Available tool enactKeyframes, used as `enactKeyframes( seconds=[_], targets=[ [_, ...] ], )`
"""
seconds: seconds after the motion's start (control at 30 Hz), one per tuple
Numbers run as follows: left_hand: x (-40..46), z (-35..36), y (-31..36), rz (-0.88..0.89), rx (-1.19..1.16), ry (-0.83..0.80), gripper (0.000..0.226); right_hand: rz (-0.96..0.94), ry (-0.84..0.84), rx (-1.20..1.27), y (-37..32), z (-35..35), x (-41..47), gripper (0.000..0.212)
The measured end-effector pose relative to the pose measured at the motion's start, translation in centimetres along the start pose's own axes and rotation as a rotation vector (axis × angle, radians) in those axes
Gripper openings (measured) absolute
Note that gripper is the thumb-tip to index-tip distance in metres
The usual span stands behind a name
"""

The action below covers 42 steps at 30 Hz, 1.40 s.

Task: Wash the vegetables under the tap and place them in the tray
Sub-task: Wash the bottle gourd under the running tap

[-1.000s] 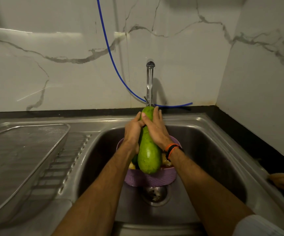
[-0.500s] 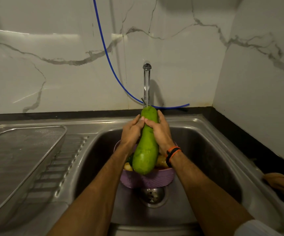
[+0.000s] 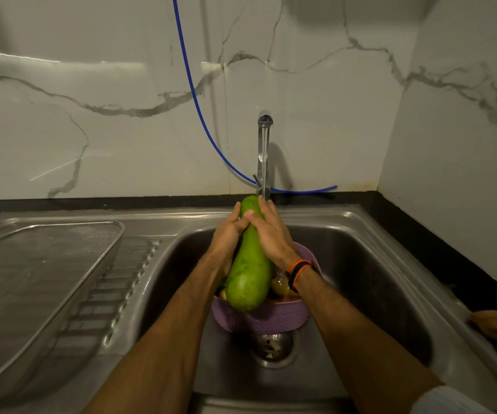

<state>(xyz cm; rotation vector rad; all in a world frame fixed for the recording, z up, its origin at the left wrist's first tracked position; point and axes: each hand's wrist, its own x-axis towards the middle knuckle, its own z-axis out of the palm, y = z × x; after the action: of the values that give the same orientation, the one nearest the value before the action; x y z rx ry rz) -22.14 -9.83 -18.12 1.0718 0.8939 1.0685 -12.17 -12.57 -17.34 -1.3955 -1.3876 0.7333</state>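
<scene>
Both my hands wrap the upper half of a long green gourd [image 3: 250,264]. My left hand [image 3: 228,237] curls round its left side and my right hand [image 3: 271,237] grips its right side, the thumbs meeting across the front of it. I hold the gourd tilted, its top end just under the spout of the tap [image 3: 263,153] beyond my hands and its fat lower end pointing back toward me. Below my wrists sits a purple basket [image 3: 271,319] in the sink [image 3: 375,264], with other vegetables [image 3: 281,286] partly hidden inside it. An orange and black band [image 3: 296,268] circles my right wrist. Nearer to me than the basket is the drain [image 3: 271,348]. Well off to the left of my hands a steel mesh tray [image 3: 41,282] lies on the ribbed draining board. A blue hose [image 3: 199,115] runs down the marble wall behind the tap.
</scene>
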Motion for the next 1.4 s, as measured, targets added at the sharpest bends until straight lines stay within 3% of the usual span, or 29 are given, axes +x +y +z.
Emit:
enactKeyframes(
  seconds=[0.2,0.37,0.5,0.6,0.73,0.83,0.93,1.07,1.17,1.3,1.4],
  targets=[
    [0.0,0.6,0.0,0.013,0.027,0.03,0.061,-0.01,0.017,-0.017,0.5,0.1,-0.3,0.063],
    [-0.1,1.1,0.0,0.013,0.058,-0.059,0.06,0.022,0.068,0.037,0.4,-0.7,0.2,0.065],
    [0.3,0.8,0.0,0.02,0.066,0.005,0.064,0.022,0.051,0.029,0.7,-0.1,-0.1,0.062],
    [0.6,-0.1,-0.2,-0.022,0.043,-0.035,0.053,0.034,0.091,0.078,1.0,0.1,0.1,0.068],
    [0.7,-0.2,-0.2,-0.036,-0.017,-0.042,0.05,0.104,0.202,0.376,1.4,-0.5,0.3,0.064],
    [1.0,0.0,0.0,0.014,0.085,0.006,0.054,0.141,0.241,0.634,1.1,-0.7,0.7,0.058],
    [0.8,0.2,0.0,-0.067,0.05,-0.077,0.051,0.189,0.209,0.792,0.6,-0.4,0.3,0.055],
    [0.7,0.3,-0.2,-0.072,-0.038,-0.139,0.044,0.181,0.182,0.618,0.5,-0.4,0.1,0.052],
    [1.1,0.2,-0.4,-0.04,-0.003,-0.106,0.067,0.092,0.144,0.35,0.5,-0.1,0.3,0.05],
    [0.9,-0.4,-0.2,-0.025,0.022,-0.033,0.076,0.091,0.038,0.282,0.5,0.3,0.0,0.052],
    [0.6,-0.6,0.0,-0.042,0.034,-0.094,0.075,0.077,0.009,0.232,0.3,-0.1,0.5,0.054]
  ],
)
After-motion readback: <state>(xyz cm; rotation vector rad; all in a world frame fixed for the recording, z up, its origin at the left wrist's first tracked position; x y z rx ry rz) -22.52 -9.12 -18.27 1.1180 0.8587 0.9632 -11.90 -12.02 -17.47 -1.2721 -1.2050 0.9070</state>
